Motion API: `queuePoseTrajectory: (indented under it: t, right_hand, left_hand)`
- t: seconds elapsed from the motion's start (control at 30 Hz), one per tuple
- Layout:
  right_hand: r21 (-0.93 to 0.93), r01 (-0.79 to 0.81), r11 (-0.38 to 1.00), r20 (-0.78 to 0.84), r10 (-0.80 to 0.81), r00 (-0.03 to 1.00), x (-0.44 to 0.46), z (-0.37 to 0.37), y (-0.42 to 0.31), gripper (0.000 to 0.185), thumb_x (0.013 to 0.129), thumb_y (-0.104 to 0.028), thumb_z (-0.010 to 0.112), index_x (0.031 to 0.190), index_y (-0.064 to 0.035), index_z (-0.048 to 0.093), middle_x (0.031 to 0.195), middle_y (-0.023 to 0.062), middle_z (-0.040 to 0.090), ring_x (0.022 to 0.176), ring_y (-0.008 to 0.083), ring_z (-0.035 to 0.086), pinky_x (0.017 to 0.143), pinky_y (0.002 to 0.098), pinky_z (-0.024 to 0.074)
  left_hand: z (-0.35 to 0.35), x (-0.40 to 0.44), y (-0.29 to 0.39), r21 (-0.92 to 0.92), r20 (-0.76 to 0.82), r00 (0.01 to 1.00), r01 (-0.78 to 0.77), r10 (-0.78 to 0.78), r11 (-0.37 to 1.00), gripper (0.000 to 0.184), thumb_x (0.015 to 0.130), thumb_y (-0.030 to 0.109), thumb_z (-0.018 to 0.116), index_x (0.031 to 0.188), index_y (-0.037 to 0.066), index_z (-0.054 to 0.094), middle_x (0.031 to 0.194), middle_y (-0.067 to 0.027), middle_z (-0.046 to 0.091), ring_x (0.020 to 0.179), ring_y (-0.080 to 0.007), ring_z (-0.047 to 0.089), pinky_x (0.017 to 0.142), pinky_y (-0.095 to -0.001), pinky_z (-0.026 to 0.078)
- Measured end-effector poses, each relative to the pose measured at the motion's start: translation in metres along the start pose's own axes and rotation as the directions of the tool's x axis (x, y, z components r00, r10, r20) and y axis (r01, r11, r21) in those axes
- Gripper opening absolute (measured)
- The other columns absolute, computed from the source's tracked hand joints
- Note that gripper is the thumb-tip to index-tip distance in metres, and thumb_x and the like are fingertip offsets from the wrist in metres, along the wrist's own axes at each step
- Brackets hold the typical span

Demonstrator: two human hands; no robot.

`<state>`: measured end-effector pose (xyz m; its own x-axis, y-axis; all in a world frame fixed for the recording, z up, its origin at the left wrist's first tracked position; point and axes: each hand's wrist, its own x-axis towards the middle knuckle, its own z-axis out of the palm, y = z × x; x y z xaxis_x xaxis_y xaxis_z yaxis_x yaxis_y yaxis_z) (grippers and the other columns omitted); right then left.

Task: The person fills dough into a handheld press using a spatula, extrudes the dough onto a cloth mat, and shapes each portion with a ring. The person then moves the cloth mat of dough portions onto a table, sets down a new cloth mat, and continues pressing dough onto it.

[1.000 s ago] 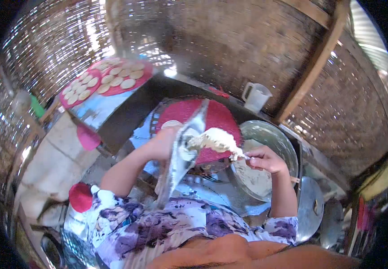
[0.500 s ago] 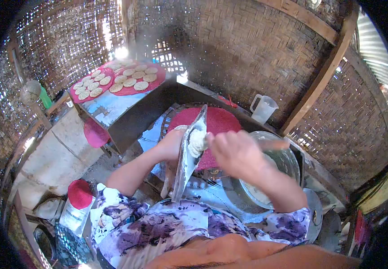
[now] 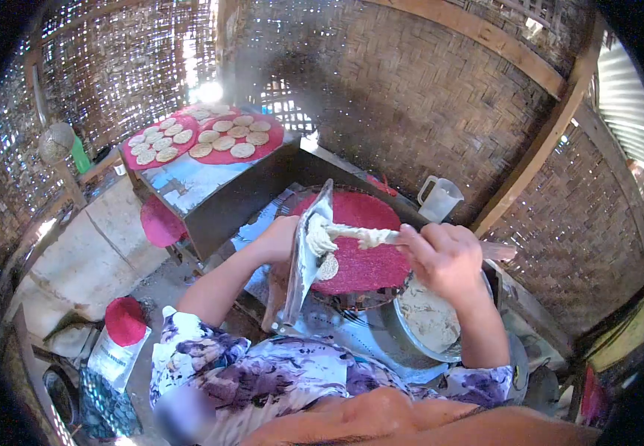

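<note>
A flat board (image 3: 308, 260), tilted nearly upright, has a lump of pale batter (image 3: 319, 236) on its right face. My left hand (image 3: 285, 234) grips the board from its left side, fingers partly hidden behind it. My right hand (image 3: 445, 260) is closed round a wooden-handled tool (image 3: 498, 252), whose batter-coated end reaches left to the lump. Behind the board lies a round red mat (image 3: 366, 260), with a small pale disc (image 3: 327, 267) visible beside the board's edge. A metal basin (image 3: 430, 316) of batter sits below my right hand.
Red mats (image 3: 218, 154) bearing several pale discs lie on a box-like surface at the back left. A clear plastic jug (image 3: 440, 199) stands behind the basin. Woven walls and a slanting wooden post (image 3: 545, 134) enclose the area. A red round item (image 3: 125, 320) is at lower left.
The right hand moved from the basin side to the board, then back right, with the tool's coated end now at the batter lump. The small disc beside the board has come into view.
</note>
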<state>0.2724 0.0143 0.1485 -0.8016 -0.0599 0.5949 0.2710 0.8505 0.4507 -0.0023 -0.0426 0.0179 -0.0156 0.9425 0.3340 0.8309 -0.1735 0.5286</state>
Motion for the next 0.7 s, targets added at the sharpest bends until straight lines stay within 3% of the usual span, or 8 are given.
queuePoseTrajectory:
  t: [0.2, 0.23, 0.37, 0.47, 0.5, 0.6, 0.7]
  right_hand:
    - [-0.020, 0.103, 0.994, 0.098, -0.101, 0.990, 0.003, 0.020, -0.018, 0.019, 0.069, -0.015, 0.054, 0.086, -0.0094, 0.057, 0.066, -0.0003, 0.047, 0.060, 0.0142, 0.050, 0.051, 0.0284, 0.0404]
    - [-0.019, 0.114, 0.993, 0.137, -0.110, 0.984, 0.004, 0.023, -0.022, 0.021, 0.070, -0.017, 0.053, 0.089, -0.0081, 0.055, 0.068, 0.0004, 0.047, 0.063, 0.0144, 0.051, 0.053, 0.0281, 0.0405]
    - [-0.010, 0.163, 0.987, 0.189, -0.158, 0.969, 0.005, 0.038, -0.032, 0.027, 0.070, -0.019, 0.052, 0.094, -0.0069, 0.051, 0.071, 0.0014, 0.047, 0.065, 0.0160, 0.051, 0.054, 0.0288, 0.0405]
    - [0.045, 0.135, 0.990, 0.137, -0.140, 0.981, 0.003, 0.038, -0.026, 0.024, 0.069, -0.018, 0.054, 0.091, -0.0079, 0.054, 0.067, 0.0020, 0.046, 0.062, 0.0167, 0.051, 0.051, 0.0308, 0.0407]
    - [0.044, 0.080, 0.996, 0.144, -0.085, 0.986, 0.001, 0.033, -0.021, 0.023, 0.068, -0.017, 0.056, 0.090, -0.0081, 0.055, 0.066, 0.0027, 0.046, 0.061, 0.0173, 0.052, 0.050, 0.0315, 0.0409]
    - [0.087, -0.125, 0.988, 0.148, 0.111, 0.983, -0.012, 0.008, 0.004, 0.020, 0.068, -0.015, 0.061, 0.086, -0.0082, 0.058, 0.065, 0.0055, 0.050, 0.060, 0.0197, 0.055, 0.049, 0.0330, 0.0424]
    - [0.240, -0.421, 0.875, 0.114, 0.405, 0.907, -0.037, -0.006, 0.014, 0.017, 0.071, -0.011, 0.064, 0.087, -0.0068, 0.060, 0.072, 0.0075, 0.056, 0.062, 0.0207, 0.057, 0.052, 0.0312, 0.0448]
  left_hand:
    - [0.008, 0.004, 0.012, 0.088, 0.044, 0.999, 0.010, -0.014, 0.996, 0.039, 0.064, 0.031, 0.063, 0.090, 0.002, 0.060, 0.082, -0.0201, 0.061, 0.078, -0.0365, 0.059, 0.071, -0.0416, 0.047]
    - [0.008, 0.006, 0.016, 0.119, 0.084, 0.991, 0.098, -0.108, 0.988, 0.040, 0.064, 0.032, 0.063, 0.090, 0.002, 0.060, 0.084, -0.0202, 0.061, 0.082, -0.0363, 0.059, 0.073, -0.0420, 0.046]
    - [0.006, 0.010, 0.033, 0.032, 0.162, 0.985, 0.052, -0.057, 0.998, 0.037, 0.065, 0.030, 0.062, 0.089, 0.002, 0.061, 0.088, -0.0214, 0.060, 0.087, -0.0353, 0.057, 0.077, -0.0407, 0.045]
    - [0.005, 0.013, 0.031, -0.041, 0.183, 0.983, 0.011, -0.004, 0.999, 0.034, 0.066, 0.029, 0.062, 0.087, 0.003, 0.062, 0.087, -0.0211, 0.061, 0.084, -0.0353, 0.058, 0.075, -0.0399, 0.045]
    - [0.008, 0.015, 0.022, -0.138, 0.163, 0.985, -0.032, 0.055, 0.990, 0.033, 0.066, 0.029, 0.063, 0.086, 0.003, 0.062, 0.086, -0.0204, 0.061, 0.082, -0.0349, 0.059, 0.073, -0.0400, 0.046]
    - [0.005, 0.023, 0.013, -0.157, 0.197, 0.980, 0.041, -0.010, 0.987, 0.032, 0.065, 0.029, 0.063, 0.087, 0.005, 0.063, 0.085, -0.0193, 0.062, 0.080, -0.0343, 0.059, 0.071, -0.0393, 0.046]
    - [0.040, 0.051, -0.015, -0.317, -0.010, 0.996, -0.089, 0.090, 0.944, 0.034, 0.067, 0.028, 0.064, 0.093, 0.007, 0.062, 0.087, -0.0177, 0.062, 0.080, -0.0314, 0.061, 0.072, -0.0367, 0.047]
